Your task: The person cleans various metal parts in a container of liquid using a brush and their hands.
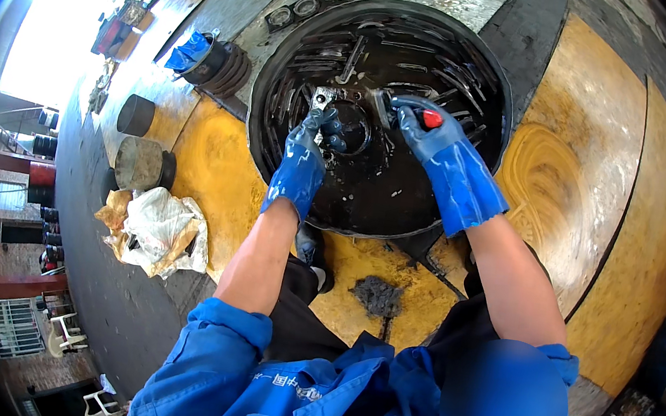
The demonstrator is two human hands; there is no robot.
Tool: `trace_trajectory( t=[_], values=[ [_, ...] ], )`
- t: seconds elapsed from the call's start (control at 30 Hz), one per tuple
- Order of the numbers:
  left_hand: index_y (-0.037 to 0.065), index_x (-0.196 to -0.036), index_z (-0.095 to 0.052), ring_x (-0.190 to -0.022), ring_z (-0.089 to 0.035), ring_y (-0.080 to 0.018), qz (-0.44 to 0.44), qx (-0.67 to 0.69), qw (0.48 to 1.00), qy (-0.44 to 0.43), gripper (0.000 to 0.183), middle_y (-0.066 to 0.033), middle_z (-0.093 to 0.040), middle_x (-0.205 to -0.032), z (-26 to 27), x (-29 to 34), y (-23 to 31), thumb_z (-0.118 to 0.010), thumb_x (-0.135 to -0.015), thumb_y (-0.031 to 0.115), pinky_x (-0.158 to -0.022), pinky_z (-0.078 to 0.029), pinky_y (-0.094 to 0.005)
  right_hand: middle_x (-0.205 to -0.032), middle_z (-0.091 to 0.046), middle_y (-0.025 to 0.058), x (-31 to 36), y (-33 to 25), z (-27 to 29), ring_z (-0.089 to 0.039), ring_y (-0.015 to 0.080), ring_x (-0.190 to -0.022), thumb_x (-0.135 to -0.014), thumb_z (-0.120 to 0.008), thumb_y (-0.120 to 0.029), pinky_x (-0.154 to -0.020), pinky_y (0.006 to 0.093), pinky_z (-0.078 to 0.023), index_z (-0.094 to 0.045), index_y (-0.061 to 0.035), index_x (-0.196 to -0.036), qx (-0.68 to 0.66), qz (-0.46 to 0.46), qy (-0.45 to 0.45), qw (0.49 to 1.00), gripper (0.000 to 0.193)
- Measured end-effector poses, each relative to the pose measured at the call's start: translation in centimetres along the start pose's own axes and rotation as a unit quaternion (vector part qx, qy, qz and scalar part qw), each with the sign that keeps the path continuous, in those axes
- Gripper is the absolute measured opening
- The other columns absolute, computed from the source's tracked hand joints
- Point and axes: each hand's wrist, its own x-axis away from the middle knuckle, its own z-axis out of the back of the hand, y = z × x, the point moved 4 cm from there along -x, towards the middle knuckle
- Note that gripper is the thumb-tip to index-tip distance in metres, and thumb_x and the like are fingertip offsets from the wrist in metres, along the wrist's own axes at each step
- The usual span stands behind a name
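Both my hands wear wet blue rubber gloves and are over a large round black basin (pixel 506 96) holding dark liquid. My left hand (pixel 304 154) is closed on the near left end of a shiny metal part (pixel 329 94) with a hole in it. Beside that part, my right hand (pixel 441 142) grips a brush (pixel 382 108) by its red handle (pixel 432 119); its dark head is close to the part's right end. A dark ring-shaped piece (pixel 365 135) sits below the part. Several oily metal strips (pixel 455 90) lie along the basin's far and side walls.
Black rings (pixel 306 7) lie past the basin. To the left are a container with blue gloves (pixel 192 53), a dark cylinder (pixel 136 115), a grey drum (pixel 139 165) and a white sack (pixel 166 229). A dark sludge patch (pixel 378 297) marks the yellow floor boards before me.
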Motion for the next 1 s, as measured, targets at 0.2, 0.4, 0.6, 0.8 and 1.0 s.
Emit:
trace_trajectory(
  t=[0.2,0.4,0.6,0.8,1.0],
  values=[
    [0.004,-0.101,-0.074,-0.057,-0.051,-0.0147,-0.032,0.021,0.998,0.055,0.03,-0.0012,-0.062,-0.074,0.4,-0.5,0.2,-0.066,-0.097,0.033,-0.052,-0.046,-0.0304,-0.102,-0.075,0.0059,2.9,-0.1,-1.7,-0.068,0.012,-0.091,-0.096,-0.065,-0.009,-0.087,0.0266,-0.055,-0.072,-0.0031,-0.112,-0.004,-0.119,-0.092,0.989,0.019],
    [0.003,-0.097,-0.073,-0.06,-0.053,-0.014,-0.021,-0.142,0.988,-0.058,0.027,-0.0027,-0.064,-0.075,1.3,0.8,2.7,-0.065,-0.097,0.029,-0.057,-0.045,-0.0286,-0.101,-0.075,0.0053,3.5,-1.1,-0.4,-0.069,0.0128,-0.09,-0.096,-0.066,-0.017,-0.086,0.0287,-0.055,-0.073,-0.008,-0.114,0.104,-0.15,-0.132,0.974,0.021],
    [0.002,-0.096,-0.072,-0.061,-0.055,-0.014,0.048,-0.334,0.928,-0.157,0.026,-0.0034,-0.065,-0.076,-1.3,3.4,0.7,-0.064,-0.097,0.027,-0.059,-0.045,-0.0285,-0.101,-0.075,0.0058,1.4,-2.5,2.4,-0.067,0.0118,-0.09,-0.096,-0.067,-0.013,-0.088,0.0276,-0.054,-0.072,-0.0052,-0.115,0.111,-0.086,0.004,0.99,0.022],
    [0.0,-0.095,-0.071,-0.058,-0.057,-0.0132,0.086,-0.479,0.859,-0.157,0.024,-0.0049,-0.066,-0.074,-4.3,6.0,-1.8,-0.065,-0.096,0.024,-0.055,-0.046,-0.0294,-0.106,-0.076,0.0082,1.4,-2.5,1.8,-0.07,0.0179,-0.098,-0.095,-0.068,-0.021,-0.091,0.0322,-0.054,-0.072,-0.0075,-0.117,0.188,-0.137,-0.102,0.967,0.026],
    [-0.003,-0.097,-0.072,-0.064,-0.066,-0.0178,0.166,-0.492,0.842,-0.15,0.018,-0.0114,-0.072,-0.08,-0.5,0.2,-8.7,-0.069,-0.089,0.013,-0.056,-0.05,-0.0326,-0.102,-0.076,0.0108,1.8,-1.0,1.3,-0.072,0.0261,-0.094,-0.093,-0.067,-0.033,-0.089,0.0347,-0.055,-0.074,-0.0131,-0.109,0.25,-0.118,-0.137,0.951,0.027]
  ],
)
